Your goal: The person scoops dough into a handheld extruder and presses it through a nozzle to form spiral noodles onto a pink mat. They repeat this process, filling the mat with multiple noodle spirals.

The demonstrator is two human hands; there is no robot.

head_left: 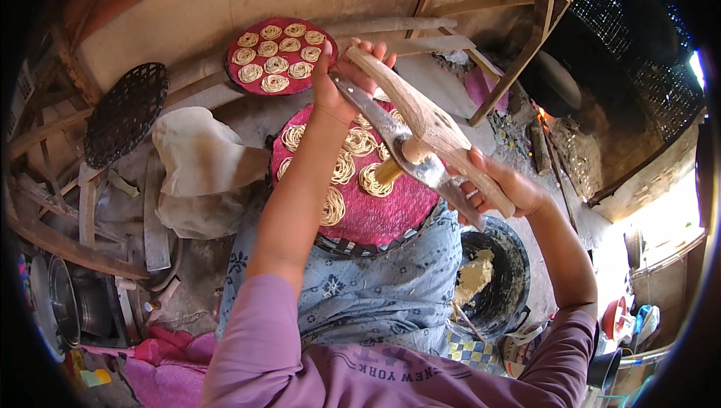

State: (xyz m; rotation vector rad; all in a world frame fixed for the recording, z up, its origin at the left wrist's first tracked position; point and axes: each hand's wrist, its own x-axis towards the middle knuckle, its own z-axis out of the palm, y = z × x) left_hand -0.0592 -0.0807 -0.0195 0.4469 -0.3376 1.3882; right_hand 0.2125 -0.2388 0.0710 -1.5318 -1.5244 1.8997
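Observation:
My left hand (347, 81) and my right hand (502, 190) grip opposite ends of a hand press, made of a pale wooden lever (402, 99) over a flat metal bar (364, 110). A brass-coloured cylinder (388, 171) hangs below its middle, just above a coil of pale noodles. Under it, a round pink tray (402, 220) with a dark woven rim rests on my patterned blue cloth-covered lap. It holds several noodle coils (333, 205), partly hidden by my left forearm and the press.
Behind is another pink tray (251, 40) with noodle nests. At left are a dark woven tray (128, 111), pale sacking (184, 153) and wooden frames. A black basin of dough (507, 299) sits right of my lap. A small fire (543, 117) burns at back right, among wooden beams.

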